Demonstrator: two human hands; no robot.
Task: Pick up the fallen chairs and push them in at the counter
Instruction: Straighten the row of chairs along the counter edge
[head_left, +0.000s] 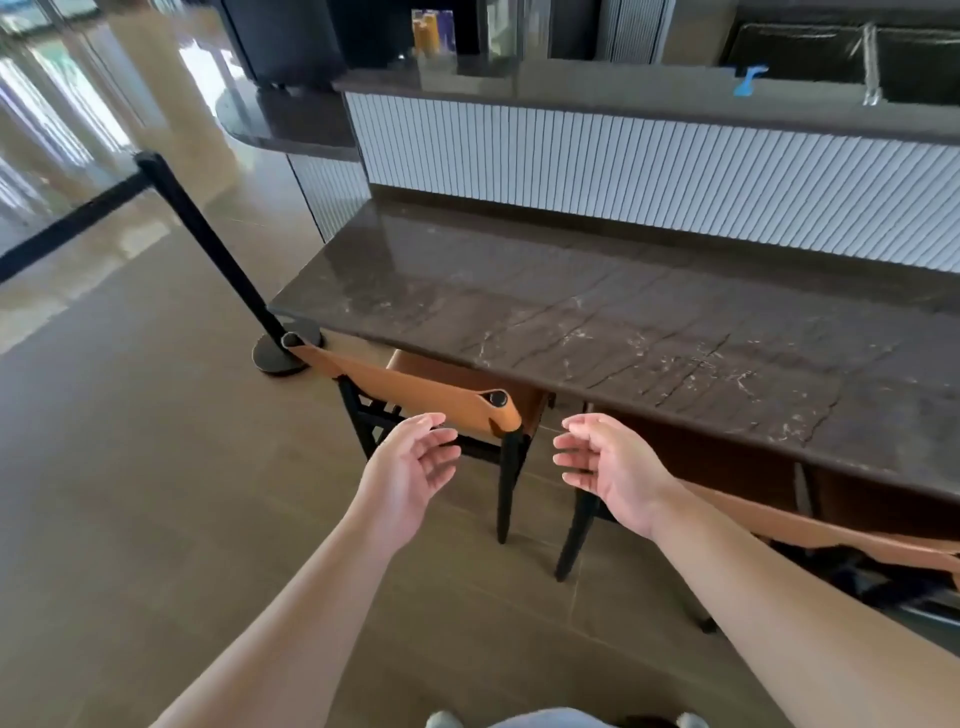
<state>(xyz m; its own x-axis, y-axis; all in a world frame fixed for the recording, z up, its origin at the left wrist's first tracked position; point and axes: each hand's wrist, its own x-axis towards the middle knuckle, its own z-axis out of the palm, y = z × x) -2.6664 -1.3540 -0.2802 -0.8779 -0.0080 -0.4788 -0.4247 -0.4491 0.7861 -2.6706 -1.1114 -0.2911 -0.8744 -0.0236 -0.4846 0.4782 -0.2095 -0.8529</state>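
Observation:
A chair with a tan leather back (415, 387) and black legs stands upright, pushed under the dark marble counter (597, 312) near its left end. A second tan chair (810, 525) stands to the right, partly under the counter and partly hidden by my right arm. My left hand (410, 467) hovers open just in front of the first chair's back, palm turned inward. My right hand (613, 462) is open too, held in the gap between the two chairs. Neither hand touches anything.
A black stanchion post (208, 244) with a belt stands on its round base (280, 353) by the counter's left corner. Behind the counter rises a white ribbed panel (623, 156) with a higher shelf. Tan floor (130, 467) spreads to the left.

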